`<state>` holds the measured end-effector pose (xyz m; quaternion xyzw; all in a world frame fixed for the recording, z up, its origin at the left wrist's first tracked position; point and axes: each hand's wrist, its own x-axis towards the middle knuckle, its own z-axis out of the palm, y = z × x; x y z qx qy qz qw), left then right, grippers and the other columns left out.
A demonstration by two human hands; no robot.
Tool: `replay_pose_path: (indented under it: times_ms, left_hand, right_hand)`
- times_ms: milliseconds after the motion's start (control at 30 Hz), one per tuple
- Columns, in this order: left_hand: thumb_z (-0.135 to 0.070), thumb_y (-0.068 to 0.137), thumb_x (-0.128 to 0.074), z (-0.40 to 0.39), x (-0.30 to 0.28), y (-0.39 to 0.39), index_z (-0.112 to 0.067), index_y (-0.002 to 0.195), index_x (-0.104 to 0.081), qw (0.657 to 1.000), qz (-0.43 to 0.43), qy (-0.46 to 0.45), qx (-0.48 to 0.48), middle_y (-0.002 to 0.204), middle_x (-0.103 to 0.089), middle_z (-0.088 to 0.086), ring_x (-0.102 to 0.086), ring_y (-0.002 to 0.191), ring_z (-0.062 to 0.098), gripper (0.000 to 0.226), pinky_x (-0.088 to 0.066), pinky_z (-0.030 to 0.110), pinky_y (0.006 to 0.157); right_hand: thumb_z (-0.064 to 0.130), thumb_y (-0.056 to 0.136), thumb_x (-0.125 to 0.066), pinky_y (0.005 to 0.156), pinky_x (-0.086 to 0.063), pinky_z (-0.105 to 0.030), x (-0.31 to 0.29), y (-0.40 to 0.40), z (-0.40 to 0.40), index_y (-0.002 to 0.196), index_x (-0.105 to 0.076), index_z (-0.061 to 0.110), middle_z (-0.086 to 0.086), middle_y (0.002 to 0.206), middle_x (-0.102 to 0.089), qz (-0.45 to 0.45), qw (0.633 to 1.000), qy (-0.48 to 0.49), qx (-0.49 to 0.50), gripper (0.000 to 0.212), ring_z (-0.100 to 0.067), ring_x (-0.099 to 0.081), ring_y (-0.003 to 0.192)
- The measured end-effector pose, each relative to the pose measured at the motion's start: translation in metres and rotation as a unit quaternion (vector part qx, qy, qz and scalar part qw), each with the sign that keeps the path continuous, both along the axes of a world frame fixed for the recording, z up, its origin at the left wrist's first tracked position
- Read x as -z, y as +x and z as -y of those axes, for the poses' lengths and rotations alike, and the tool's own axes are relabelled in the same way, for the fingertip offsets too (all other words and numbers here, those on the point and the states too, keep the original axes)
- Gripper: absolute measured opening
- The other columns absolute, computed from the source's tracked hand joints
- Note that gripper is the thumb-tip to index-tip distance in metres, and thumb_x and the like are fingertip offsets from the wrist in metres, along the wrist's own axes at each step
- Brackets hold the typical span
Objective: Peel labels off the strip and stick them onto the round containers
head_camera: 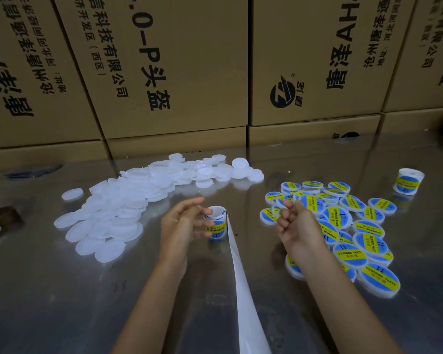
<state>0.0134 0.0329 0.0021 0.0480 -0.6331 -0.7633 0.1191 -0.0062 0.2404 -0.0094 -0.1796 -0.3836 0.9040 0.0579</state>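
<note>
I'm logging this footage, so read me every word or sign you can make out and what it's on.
"SOLDERING PASTE": blue-and-yellow labels on the round white containers.
"II": same labels, and on the label roll.
"0-P头盔", "科技有限公司": middle brown cardboard box, printed sideways.
"(西区)": same box.
Round black logo: right cardboard box.
The labels' small Chinese line is unreadable.

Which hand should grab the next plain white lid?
Probably the left hand. The plain white lids are piled on its side, while the right hand hovers over the labelled lids.
</note>
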Motion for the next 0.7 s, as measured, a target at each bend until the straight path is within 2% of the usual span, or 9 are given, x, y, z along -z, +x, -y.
replay_pose_path:
  times_ms: [167,233,267,300,400,467,500,567,700]
  left_hand:
    - [0.000,0.099,-0.046,0.006,0.007,-0.007,-0.007,0.106,-0.069,0.998,0.024,-0.008,-0.059,0.073,-0.072,0.006,-0.065,0.055,0.015,0.026,-0.053,0.025,0.046]
    - [0.001,0.097,-0.046,0.014,0.009,-0.012,-0.007,0.109,-0.070,0.991,0.034,-0.051,-0.122,0.079,-0.070,0.006,-0.066,0.066,0.018,0.027,-0.056,0.028,0.055]
    - [0.000,0.095,-0.049,0.021,0.011,-0.014,-0.008,0.110,-0.070,0.980,0.038,-0.103,-0.168,0.086,-0.070,0.006,-0.066,0.078,0.022,0.028,-0.057,0.032,0.065]
    - [-0.001,0.093,-0.052,0.029,0.012,-0.015,-0.010,0.112,-0.070,0.959,0.045,-0.177,-0.215,0.095,-0.069,0.007,-0.065,0.092,0.026,0.028,-0.056,0.035,0.078]
    - [-0.008,0.090,-0.061,0.057,0.018,-0.012,-0.010,0.124,-0.064,0.856,0.079,-0.413,-0.301,0.130,-0.057,0.018,-0.046,0.126,0.037,0.035,-0.037,0.047,0.105]
    - [-0.014,0.091,-0.063,0.072,0.022,-0.010,-0.007,0.133,-0.058,0.807,0.123,-0.488,-0.310,0.143,-0.047,0.023,-0.036,0.136,0.040,0.043,-0.025,0.051,0.113]
    - [-0.017,0.092,-0.063,0.077,0.024,-0.009,-0.005,0.136,-0.054,0.794,0.148,-0.508,-0.301,0.146,-0.045,0.024,-0.034,0.138,0.040,0.046,-0.023,0.051,0.116]
    - [-0.016,0.093,-0.063,0.084,0.027,-0.008,0.000,0.138,-0.052,0.789,0.173,-0.518,-0.282,0.145,-0.045,0.025,-0.036,0.137,0.042,0.049,-0.025,0.050,0.116]
    - [-0.002,0.088,-0.065,0.086,0.028,-0.007,0.004,0.129,-0.061,0.810,0.150,-0.488,-0.288,0.131,-0.057,0.029,-0.050,0.122,0.046,0.042,-0.039,0.052,0.105]
  right_hand:
    - [0.025,0.105,-0.039,0.037,-0.032,-0.017,0.001,0.000,0.000,0.093,-0.060,0.012,0.002,0.058,-0.042,-0.011,0.999,0.011,-0.031,0.027,-0.008,-0.033,0.040]
    - [0.024,0.104,-0.040,0.037,-0.032,-0.017,0.002,0.002,0.002,0.092,-0.062,0.012,0.003,0.055,-0.043,-0.010,0.998,0.035,-0.052,0.028,-0.007,-0.034,0.038]
    - [0.024,0.104,-0.040,0.037,-0.032,-0.017,0.002,0.003,0.003,0.092,-0.062,0.012,0.004,0.054,-0.043,-0.008,0.997,0.047,-0.064,0.028,-0.007,-0.034,0.037]
    - [0.024,0.104,-0.040,0.037,-0.032,-0.017,0.002,0.003,0.005,0.091,-0.062,0.012,0.004,0.053,-0.044,-0.005,0.995,0.058,-0.075,0.028,-0.007,-0.034,0.037]
    - [0.023,0.103,-0.041,0.037,-0.032,-0.017,0.001,0.005,0.011,0.089,-0.061,0.012,0.003,0.055,-0.043,0.003,0.991,0.086,-0.102,0.026,-0.007,-0.034,0.036]
    - [0.024,0.102,-0.042,0.038,-0.032,-0.019,0.000,0.006,0.014,0.088,-0.061,0.013,0.002,0.055,-0.044,0.007,0.987,0.107,-0.116,0.026,-0.007,-0.034,0.036]
    - [0.025,0.102,-0.043,0.040,-0.032,-0.020,0.000,0.006,0.015,0.087,-0.061,0.013,0.002,0.055,-0.044,0.009,0.986,0.117,-0.121,0.026,-0.008,-0.035,0.037]
    - [0.026,0.102,-0.044,0.042,-0.031,-0.021,0.000,0.007,0.017,0.086,-0.061,0.012,0.002,0.053,-0.044,0.013,0.983,0.134,-0.129,0.027,-0.009,-0.035,0.039]
    - [0.025,0.101,-0.045,0.044,-0.032,-0.023,-0.001,0.007,0.020,0.086,-0.062,0.012,0.002,0.051,-0.045,0.018,0.978,0.156,-0.139,0.027,-0.010,-0.036,0.040]
